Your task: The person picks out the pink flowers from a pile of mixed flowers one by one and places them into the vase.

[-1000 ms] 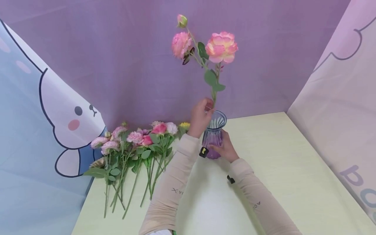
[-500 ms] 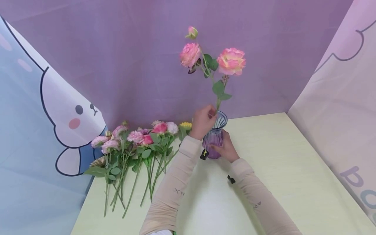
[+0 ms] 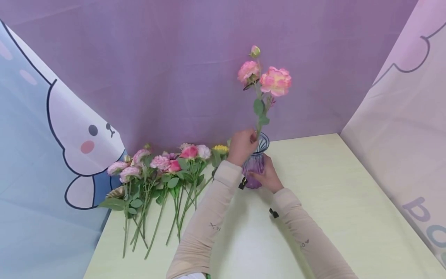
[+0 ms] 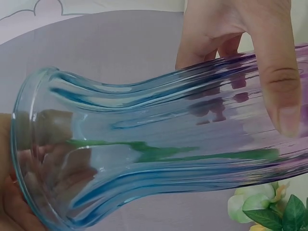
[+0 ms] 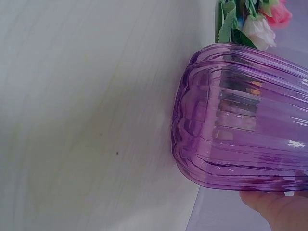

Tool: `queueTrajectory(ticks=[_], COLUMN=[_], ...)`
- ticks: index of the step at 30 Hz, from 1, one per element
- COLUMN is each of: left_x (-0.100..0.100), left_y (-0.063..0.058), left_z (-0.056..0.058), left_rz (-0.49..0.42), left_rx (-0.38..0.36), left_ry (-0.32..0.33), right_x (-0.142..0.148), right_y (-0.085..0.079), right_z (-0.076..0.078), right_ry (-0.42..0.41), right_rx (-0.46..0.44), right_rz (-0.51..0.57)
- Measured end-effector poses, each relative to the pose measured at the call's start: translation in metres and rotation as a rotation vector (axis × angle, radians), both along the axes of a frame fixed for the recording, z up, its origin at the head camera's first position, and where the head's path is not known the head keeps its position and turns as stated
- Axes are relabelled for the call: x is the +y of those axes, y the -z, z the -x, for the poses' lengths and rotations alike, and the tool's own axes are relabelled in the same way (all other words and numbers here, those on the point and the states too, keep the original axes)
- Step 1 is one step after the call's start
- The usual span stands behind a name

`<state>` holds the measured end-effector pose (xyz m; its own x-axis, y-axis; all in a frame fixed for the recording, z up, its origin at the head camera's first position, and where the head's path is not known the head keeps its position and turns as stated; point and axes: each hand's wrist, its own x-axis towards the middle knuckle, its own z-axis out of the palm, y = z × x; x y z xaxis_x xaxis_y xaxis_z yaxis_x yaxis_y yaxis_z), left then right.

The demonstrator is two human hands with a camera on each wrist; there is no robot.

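Note:
My left hand [image 3: 244, 146] pinches the stem of a pink peony [image 3: 276, 81] at the mouth of a ribbed glass vase [image 3: 253, 170]. The peony has two open blooms and a bud, and stands upright above the rim. In the left wrist view its green stem [image 4: 159, 151] shows through the blue glass, inside the vase. My right hand [image 3: 269, 176] grips the lower purple part of the vase, thumb on the near side. The vase stands upright on the table, its purple base [image 5: 202, 125] close in the right wrist view. The left fingertips are partly hidden.
Several cut flowers lie on the pale table [image 3: 313, 193] to the left: pink peonies [image 3: 130, 174], red-pink roses [image 3: 189, 152], a white bloom [image 3: 203, 152] and a yellow flower [image 3: 221, 148]. A purple backdrop [image 3: 156, 77] stands behind, with printed cloth panels on both sides.
My left hand has come down and slightly right, lowering the peony stem into the vase. The blooms have turned and drawn closer together in view. My right hand stays on the vase.

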<state>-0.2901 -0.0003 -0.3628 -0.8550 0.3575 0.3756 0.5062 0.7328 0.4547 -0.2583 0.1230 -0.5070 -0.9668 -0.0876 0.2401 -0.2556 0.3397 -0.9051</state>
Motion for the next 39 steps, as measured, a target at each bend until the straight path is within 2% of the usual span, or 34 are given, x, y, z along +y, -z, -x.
queueTrajectory(ticks=[9, 15, 22, 26, 34, 39], left_x=[0.004, 0.007, 0.011, 0.012, 0.015, 0.014], left_y=[-0.002, -0.006, -0.011, -0.012, -0.017, -0.017], left_z=[-0.003, -0.003, -0.001, 0.002, 0.001, 0.001], left_rz=[0.122, 0.202, 0.281, 0.326, 0.366, 0.354], left_rx=[0.001, -0.057, -0.146, -0.165, -0.213, -0.207], left_ry=[-0.046, -0.069, -0.083, -0.089, -0.094, -0.091], right_x=[0.001, 0.001, 0.002, 0.001, 0.002, 0.001], right_y=[0.001, 0.002, 0.003, 0.001, 0.002, 0.002], right_z=[-0.001, 0.000, 0.001, 0.001, 0.001, 0.002], right_ry=[-0.007, -0.008, -0.015, -0.004, -0.006, -0.004], right_rx=[-0.008, -0.027, 0.007, -0.004, -0.019, -0.022], right_rz=[0.029, 0.024, 0.053, 0.029, 0.019, 0.016])
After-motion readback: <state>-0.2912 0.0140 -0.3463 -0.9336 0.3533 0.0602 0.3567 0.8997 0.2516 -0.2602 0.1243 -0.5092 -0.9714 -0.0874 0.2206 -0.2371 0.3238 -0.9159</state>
